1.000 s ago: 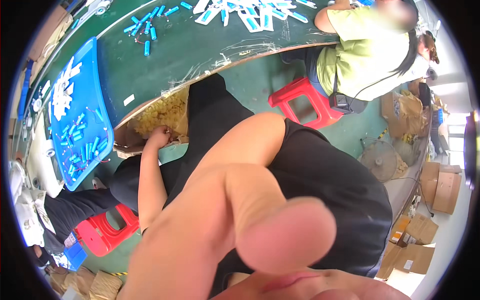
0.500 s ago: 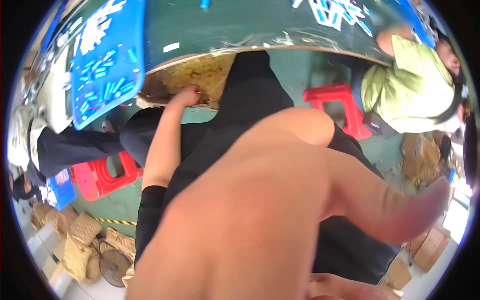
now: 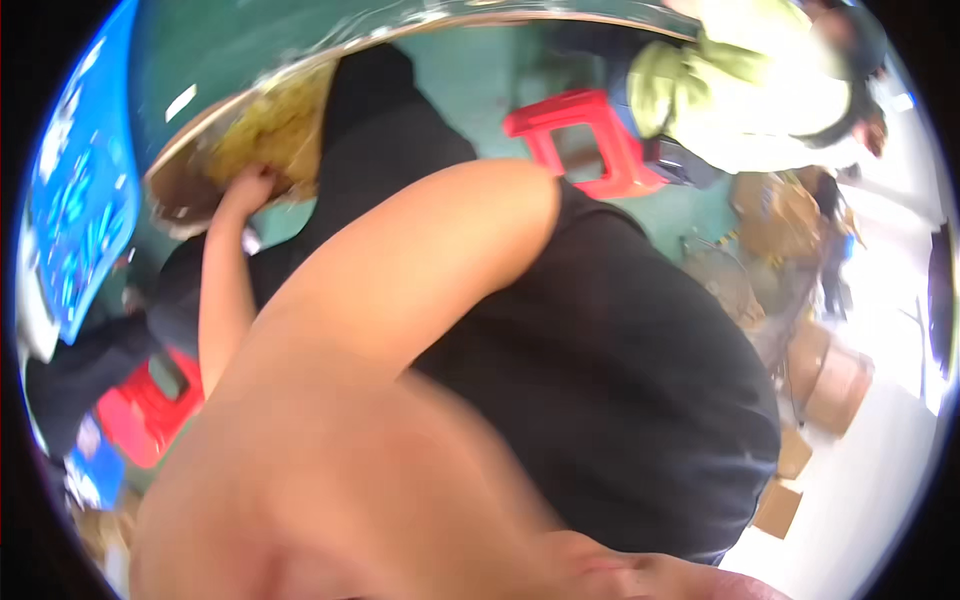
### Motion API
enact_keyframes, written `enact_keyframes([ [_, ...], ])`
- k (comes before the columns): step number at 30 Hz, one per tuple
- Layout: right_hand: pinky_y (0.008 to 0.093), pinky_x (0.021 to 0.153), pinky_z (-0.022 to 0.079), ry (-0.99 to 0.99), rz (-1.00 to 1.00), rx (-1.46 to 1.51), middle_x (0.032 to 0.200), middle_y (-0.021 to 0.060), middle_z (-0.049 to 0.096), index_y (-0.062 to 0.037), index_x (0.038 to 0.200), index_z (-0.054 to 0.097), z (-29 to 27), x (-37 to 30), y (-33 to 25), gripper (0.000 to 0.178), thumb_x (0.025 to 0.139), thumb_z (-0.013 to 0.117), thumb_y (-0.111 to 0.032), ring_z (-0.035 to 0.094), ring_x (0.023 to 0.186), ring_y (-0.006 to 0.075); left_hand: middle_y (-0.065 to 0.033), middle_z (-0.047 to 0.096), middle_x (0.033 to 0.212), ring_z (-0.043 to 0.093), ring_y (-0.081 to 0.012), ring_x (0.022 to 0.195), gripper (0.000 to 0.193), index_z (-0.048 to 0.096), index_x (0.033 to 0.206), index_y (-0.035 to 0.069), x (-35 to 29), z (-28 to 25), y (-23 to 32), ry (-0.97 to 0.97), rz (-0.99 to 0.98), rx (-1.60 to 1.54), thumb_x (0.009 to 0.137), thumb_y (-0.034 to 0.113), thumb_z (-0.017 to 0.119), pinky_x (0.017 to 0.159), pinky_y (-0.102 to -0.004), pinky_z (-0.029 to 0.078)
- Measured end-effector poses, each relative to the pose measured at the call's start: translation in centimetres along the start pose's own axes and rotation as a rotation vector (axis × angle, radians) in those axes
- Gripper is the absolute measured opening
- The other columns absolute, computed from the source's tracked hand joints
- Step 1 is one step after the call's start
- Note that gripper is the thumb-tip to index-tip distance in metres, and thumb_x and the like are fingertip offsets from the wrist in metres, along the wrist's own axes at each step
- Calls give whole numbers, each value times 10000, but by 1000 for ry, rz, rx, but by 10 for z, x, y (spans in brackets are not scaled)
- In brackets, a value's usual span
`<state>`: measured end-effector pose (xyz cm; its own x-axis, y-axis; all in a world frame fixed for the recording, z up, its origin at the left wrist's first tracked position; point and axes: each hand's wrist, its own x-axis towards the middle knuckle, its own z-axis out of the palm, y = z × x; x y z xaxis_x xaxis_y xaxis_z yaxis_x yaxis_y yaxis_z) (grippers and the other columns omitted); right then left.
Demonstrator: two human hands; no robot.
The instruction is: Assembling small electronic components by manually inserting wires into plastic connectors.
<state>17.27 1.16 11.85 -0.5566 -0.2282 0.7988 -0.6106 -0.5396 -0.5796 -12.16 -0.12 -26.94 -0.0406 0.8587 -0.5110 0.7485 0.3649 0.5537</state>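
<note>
My left hand (image 3: 252, 188) is at the near side of an open cardboard box (image 3: 178, 195) by the bench edge. Its fingers look curled in. Whatever they hold, if anything, is too blurred to name. Many small yellow pieces (image 3: 262, 135) fill the box just beyond that hand. My right arm is bent sharply, and my right hand (image 3: 320, 480) is raised very close to the camera. It is large and smeared by motion across the lower left, with its fingers hidden.
A green bench (image 3: 300, 35) runs along the top, with a blue tray (image 3: 105, 190) of small blue and white parts at left. Red stools stand at right (image 3: 590, 180) and left (image 3: 140, 420). A person in yellow-green (image 3: 740, 90) sits at right, near cardboard boxes (image 3: 825, 380).
The view has swung, so bench, tray and stools sit further left. My right hand has moved leftward and down in the picture, its thumb no longer showing. My left hand stays at the box.
</note>
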Motion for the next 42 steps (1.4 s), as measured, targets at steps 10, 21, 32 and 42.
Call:
enact_keyframes([
  [10, 465, 990, 530, -372, -159, 73, 1229, 379, 657, 100, 1181, 701, -64, 55, 61, 599, 1011, 591, -464, 689, 1075, 459, -217, 732, 1131, 673, -422, 1105, 396, 737, 1119, 39, -1, -11, 38, 316, 135, 166, 977, 358, 551, 926, -507, 535],
  [21, 320, 750, 553, 575, 888, -1704, 989, 104, 738, -62, 1146, 749, -269, -58, -51, 342, 902, 785, -299, 666, 794, 198, -101, 719, 869, 702, -349, 774, 174, 694, 961, 151, -80, -20, 119, 554, 698, 113, 914, 310, 642, 674, -497, 567],
  [32, 410, 947, 543, 501, 782, -1786, 1154, 121, 681, -87, 1144, 757, -269, -93, -10, 349, 845, 817, -256, 663, 1107, 327, -110, 683, 818, 697, -340, 734, 115, 663, 973, 81, -181, -235, 221, 1206, 727, 362, 867, 123, 664, 647, -421, 571],
  [42, 308, 697, 529, 870, 219, -1608, 970, 58, 692, -58, 1055, 757, -267, -66, -10, 261, 828, 830, -163, 614, 741, 180, -207, 606, 1408, 638, -368, 1238, 456, 686, 1349, 203, -90, -395, 31, 995, -355, 608, 908, 319, 661, 1073, -474, 510],
])
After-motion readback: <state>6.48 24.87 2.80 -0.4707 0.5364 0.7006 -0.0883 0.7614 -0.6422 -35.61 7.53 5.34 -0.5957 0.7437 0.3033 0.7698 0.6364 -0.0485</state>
